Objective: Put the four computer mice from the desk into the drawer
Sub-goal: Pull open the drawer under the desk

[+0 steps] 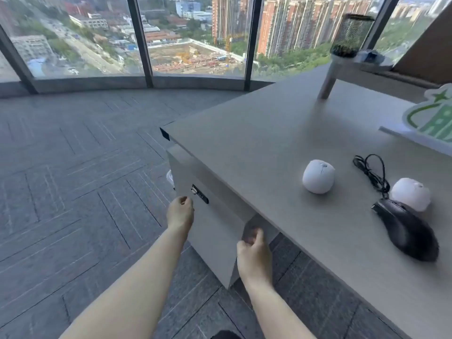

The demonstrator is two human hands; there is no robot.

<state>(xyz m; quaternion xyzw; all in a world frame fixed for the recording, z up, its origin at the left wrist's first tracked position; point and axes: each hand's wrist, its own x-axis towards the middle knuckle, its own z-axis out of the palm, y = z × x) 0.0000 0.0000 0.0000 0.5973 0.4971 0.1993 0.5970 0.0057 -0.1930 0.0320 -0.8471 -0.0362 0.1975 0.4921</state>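
Observation:
Three mice lie on the grey desk. A round white mouse sits nearest the desk's front edge. Further right is a second white mouse, and in front of it a black wired mouse with its cable looped behind. Below the desktop is the grey drawer front with a black lock. My left hand is against the drawer front just below the lock, fingers curled. My right hand has its fingers hooked around the drawer front's right edge.
A raised shelf on a round leg stands at the back of the desk with a black mesh pen holder on it. A green and white sign is at the right edge. Grey carpet and tall windows lie to the left.

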